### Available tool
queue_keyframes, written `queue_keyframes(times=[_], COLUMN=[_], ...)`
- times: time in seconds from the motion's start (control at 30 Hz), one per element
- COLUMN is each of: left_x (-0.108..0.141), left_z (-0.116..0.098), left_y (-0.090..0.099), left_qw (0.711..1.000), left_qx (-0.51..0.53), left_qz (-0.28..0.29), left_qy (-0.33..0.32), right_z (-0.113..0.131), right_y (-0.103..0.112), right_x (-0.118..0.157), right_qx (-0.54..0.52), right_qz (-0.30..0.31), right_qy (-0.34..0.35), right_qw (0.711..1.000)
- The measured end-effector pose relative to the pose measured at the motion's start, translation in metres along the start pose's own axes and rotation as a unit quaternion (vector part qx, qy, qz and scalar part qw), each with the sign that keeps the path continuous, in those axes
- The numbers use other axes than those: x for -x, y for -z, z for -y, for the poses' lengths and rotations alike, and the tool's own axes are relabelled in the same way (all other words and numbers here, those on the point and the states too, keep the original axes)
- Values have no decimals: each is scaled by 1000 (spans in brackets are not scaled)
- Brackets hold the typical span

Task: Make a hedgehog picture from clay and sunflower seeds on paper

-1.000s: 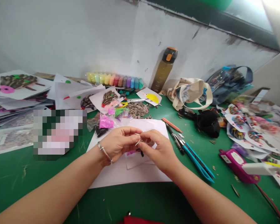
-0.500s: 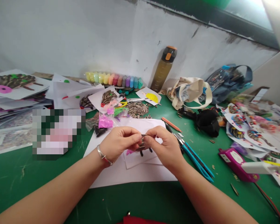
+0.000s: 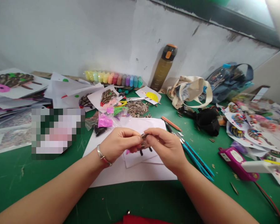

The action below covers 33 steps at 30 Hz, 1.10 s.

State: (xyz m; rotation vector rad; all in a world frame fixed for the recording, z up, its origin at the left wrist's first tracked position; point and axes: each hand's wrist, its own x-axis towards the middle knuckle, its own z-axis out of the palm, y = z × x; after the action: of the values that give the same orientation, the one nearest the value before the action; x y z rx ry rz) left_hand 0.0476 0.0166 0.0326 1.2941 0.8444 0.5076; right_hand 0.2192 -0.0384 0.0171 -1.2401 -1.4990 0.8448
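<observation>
Fingertips of my left hand and my right hand meet around a small striped sunflower seed. Both hands are closed in a pinch on it, above a small white card. That card carries a seed-covered figure with a pink head and dark legs, mostly hidden behind my fingers. Larger white sheets lie under the card. A pile of sunflower seeds sits behind my hands, next to bags of pink and green clay.
Right of the sheets lie an orange pen, blue tweezers and a magenta device. A bottle and a cloth bag stand behind. Seed-picture cards are stacked left.
My right hand's fingers have shifted slightly, and the seed between the fingertips now shows more of its striped side. My left hand has barely moved.
</observation>
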Motion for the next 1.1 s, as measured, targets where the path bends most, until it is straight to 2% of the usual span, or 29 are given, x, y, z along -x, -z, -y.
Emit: queue_keyframes(times=[0.1,0.17,0.2,0.23,0.3,0.4,0.5,0.73,0.93,1.1], left_x=[0,-1,-3,-4,-9,-16,-21,-24,-25,-25], left_z=[2,6,10,14,24,37,42,45,46,48], left_y=[0,3,5,8,14,22,26,31,33,33], left_qw=[998,983,965,935,866,792,758,747,757,751], left_qx=[-55,-158,-225,-301,-419,-520,-581,-611,-607,-615], left_qz=[-1,-44,-76,-112,-137,-109,-56,-29,-22,-24], left_qy=[-28,-78,-112,-151,-236,-300,-293,-262,-241,-239], right_z=[-3,-7,-10,-13,-20,-29,-35,-39,-39,-43], right_y=[1,3,5,7,13,21,25,24,20,18], right_x=[-1,-3,-4,-5,-6,-6,-5,-5,-4,-4], right_qx=[-90,-99,-85,-59,20,128,166,236,239,232], right_qz=[-13,-33,-40,-42,-39,-16,23,110,117,110], right_qy=[-59,-77,-81,-82,-73,-51,-38,3,7,17], right_qw=[994,992,992,994,996,990,985,965,964,966])
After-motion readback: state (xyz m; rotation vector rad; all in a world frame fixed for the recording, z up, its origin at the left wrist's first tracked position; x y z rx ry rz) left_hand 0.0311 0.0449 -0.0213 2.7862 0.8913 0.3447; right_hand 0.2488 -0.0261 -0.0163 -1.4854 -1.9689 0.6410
